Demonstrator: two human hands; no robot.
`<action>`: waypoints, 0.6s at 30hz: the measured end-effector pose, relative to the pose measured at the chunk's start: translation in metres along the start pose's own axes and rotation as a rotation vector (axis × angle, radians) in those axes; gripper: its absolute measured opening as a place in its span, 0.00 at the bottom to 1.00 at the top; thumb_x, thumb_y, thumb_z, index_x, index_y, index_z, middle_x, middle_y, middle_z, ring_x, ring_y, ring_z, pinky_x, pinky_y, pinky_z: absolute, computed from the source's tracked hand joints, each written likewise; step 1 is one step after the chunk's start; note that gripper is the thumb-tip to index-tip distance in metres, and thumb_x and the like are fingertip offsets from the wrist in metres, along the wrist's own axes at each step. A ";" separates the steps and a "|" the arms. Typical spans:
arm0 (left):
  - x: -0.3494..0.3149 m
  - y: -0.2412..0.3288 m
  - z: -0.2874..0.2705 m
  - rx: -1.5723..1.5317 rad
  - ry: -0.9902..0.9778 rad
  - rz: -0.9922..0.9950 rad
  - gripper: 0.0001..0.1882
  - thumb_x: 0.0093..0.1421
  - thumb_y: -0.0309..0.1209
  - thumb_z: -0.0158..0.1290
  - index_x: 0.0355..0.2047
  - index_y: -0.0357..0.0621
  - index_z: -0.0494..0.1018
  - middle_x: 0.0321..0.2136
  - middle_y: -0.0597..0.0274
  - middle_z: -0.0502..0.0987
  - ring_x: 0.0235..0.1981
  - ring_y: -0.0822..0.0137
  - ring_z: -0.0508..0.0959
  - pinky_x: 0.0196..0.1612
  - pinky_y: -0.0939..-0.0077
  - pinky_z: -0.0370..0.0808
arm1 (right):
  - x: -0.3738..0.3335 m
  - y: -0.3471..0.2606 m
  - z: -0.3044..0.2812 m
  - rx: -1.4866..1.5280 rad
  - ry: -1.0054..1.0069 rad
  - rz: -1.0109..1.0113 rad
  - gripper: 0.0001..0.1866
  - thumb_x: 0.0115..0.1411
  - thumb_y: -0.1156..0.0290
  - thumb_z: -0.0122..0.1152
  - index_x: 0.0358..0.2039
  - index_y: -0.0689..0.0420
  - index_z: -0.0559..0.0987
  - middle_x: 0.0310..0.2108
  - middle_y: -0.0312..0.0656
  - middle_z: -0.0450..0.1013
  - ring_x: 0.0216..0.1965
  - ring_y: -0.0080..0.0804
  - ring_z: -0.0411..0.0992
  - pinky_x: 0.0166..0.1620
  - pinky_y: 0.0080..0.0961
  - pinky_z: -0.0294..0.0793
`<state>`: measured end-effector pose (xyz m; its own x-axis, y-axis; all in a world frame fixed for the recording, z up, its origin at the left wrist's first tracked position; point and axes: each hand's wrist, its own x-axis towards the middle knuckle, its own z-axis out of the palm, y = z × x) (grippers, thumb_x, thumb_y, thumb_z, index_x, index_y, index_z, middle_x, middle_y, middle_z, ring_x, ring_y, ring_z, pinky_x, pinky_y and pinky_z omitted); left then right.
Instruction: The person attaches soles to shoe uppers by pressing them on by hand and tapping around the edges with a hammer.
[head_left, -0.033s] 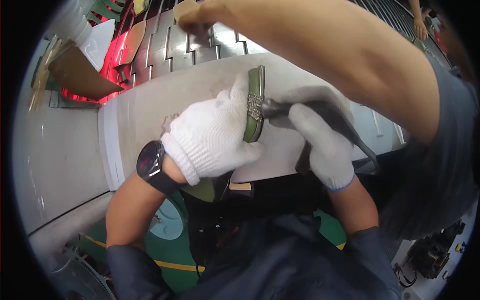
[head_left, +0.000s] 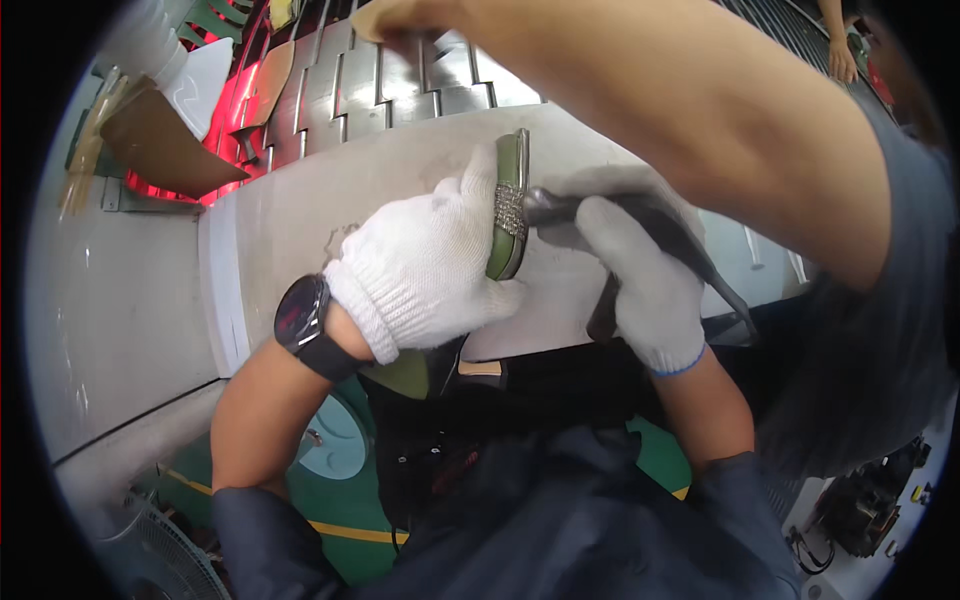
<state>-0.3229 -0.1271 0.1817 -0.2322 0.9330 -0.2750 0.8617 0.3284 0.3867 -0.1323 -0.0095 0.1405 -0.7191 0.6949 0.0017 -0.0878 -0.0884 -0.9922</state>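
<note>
My left hand point(head_left: 425, 265), in a white knit glove, grips a green shoe point(head_left: 509, 155) set on edge, its narrow side toward me. A band of silvery beads point(head_left: 510, 208) crosses the shoe's middle. Closed in my white-gloved right hand point(head_left: 655, 300) is a dark shoemaker's hammer point(head_left: 665, 225), blurred by motion. Its rounded head points left at the beaded band, very close to it; contact cannot be made out. The long tapered end reaches down to the right, and part of the handle shows below my fingers.
Another person's forearm point(head_left: 680, 95) crosses above my right hand. Beyond the pale worktop point(head_left: 300, 205) runs a metal-slat conveyor point(head_left: 355, 95) with red light at its left. A brown curved sheet point(head_left: 160, 145) stands at the left. Near my lap lies a green piece point(head_left: 402, 375).
The other person's forearm has shifted slightly at the top. My right hand and the hammer have moved very slightly; the shoe stays in my left hand.
</note>
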 end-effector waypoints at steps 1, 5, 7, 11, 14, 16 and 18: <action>-0.002 0.000 -0.002 0.002 -0.024 -0.001 0.62 0.55 0.44 0.69 0.80 0.28 0.48 0.50 0.25 0.82 0.46 0.31 0.86 0.50 0.45 0.85 | -0.005 0.002 0.005 0.102 0.053 0.035 0.15 0.75 0.71 0.65 0.57 0.65 0.85 0.51 0.45 0.85 0.55 0.35 0.83 0.62 0.35 0.80; -0.022 -0.004 0.014 0.028 0.003 0.079 0.63 0.54 0.43 0.72 0.80 0.29 0.48 0.47 0.28 0.83 0.44 0.32 0.87 0.48 0.45 0.85 | -0.021 0.001 0.008 0.058 -0.002 -0.056 0.18 0.79 0.67 0.58 0.60 0.68 0.82 0.53 0.52 0.84 0.56 0.41 0.83 0.62 0.39 0.83; -0.038 0.000 0.019 0.063 0.019 0.083 0.61 0.56 0.49 0.71 0.78 0.24 0.53 0.47 0.29 0.82 0.43 0.36 0.88 0.46 0.47 0.86 | -0.025 0.008 0.007 0.049 -0.017 -0.080 0.20 0.81 0.66 0.56 0.60 0.70 0.80 0.54 0.54 0.84 0.57 0.43 0.83 0.61 0.41 0.84; -0.046 -0.004 0.030 0.094 0.067 0.076 0.62 0.54 0.46 0.73 0.80 0.29 0.52 0.47 0.33 0.82 0.46 0.37 0.87 0.48 0.48 0.86 | -0.005 0.016 0.008 0.225 0.052 0.073 0.14 0.75 0.71 0.66 0.56 0.65 0.83 0.51 0.48 0.85 0.54 0.39 0.85 0.60 0.39 0.85; -0.053 -0.008 0.030 0.051 0.132 0.087 0.64 0.53 0.45 0.74 0.81 0.31 0.51 0.48 0.35 0.82 0.46 0.37 0.87 0.49 0.49 0.86 | 0.008 0.016 0.009 0.270 0.052 0.133 0.14 0.78 0.68 0.58 0.54 0.66 0.82 0.53 0.54 0.83 0.57 0.47 0.83 0.63 0.47 0.82; -0.056 -0.015 0.023 0.015 0.173 0.137 0.64 0.52 0.46 0.75 0.80 0.31 0.53 0.48 0.36 0.82 0.46 0.39 0.87 0.48 0.50 0.86 | 0.015 0.035 0.005 0.224 0.067 0.145 0.13 0.78 0.70 0.60 0.54 0.66 0.82 0.52 0.53 0.84 0.56 0.46 0.84 0.61 0.44 0.84; -0.072 -0.021 0.011 0.005 0.581 0.264 0.68 0.48 0.41 0.79 0.81 0.34 0.50 0.50 0.35 0.81 0.47 0.39 0.87 0.52 0.52 0.86 | 0.014 0.047 0.003 0.183 0.050 0.102 0.10 0.77 0.74 0.62 0.52 0.68 0.82 0.49 0.52 0.85 0.53 0.45 0.85 0.58 0.39 0.87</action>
<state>-0.3193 -0.2025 0.1840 -0.2174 0.9104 0.3520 0.9252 0.0773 0.3715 -0.1485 -0.0059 0.0947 -0.6959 0.7099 -0.1085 -0.1431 -0.2852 -0.9477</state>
